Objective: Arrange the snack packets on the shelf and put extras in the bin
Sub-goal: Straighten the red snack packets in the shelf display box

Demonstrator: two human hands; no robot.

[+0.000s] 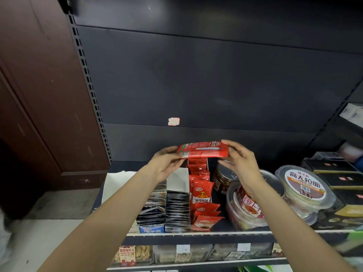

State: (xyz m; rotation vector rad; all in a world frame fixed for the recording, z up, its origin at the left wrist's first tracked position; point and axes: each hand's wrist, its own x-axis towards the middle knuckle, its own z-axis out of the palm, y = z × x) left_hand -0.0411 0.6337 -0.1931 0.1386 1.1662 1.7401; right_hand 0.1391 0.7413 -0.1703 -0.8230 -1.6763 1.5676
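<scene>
You are holding a red snack packet (203,149) flat and level between both hands, raised over the far end of the shelf (196,233). Your left hand (167,163) grips the packet's left end, where the barcode shows, with the thumb below and the fingers closed over the top edge. Your right hand (240,161) pinches the right end, fingers curled over the top and thumb underneath. Both sets of fingers are clamped on the packet.

Directly beneath it runs a row of red packets (201,191) standing upright in a line from the far back toward the near edge of the shelf. Just left of that row is a row of dark packets (177,211) packed tightly in a white box (178,178), and further left another row of packets in a blue box (152,228). To the right of the red row stands a jar (223,179) with a metal lid, partly hidden behind your right wrist. Nearer and to the right sit two round clear tubs (304,189), one under your right forearm. Black boxes (334,169) lie at the far right. A white price sticker (173,121) clings to the dark back panel (196,85) above.
</scene>
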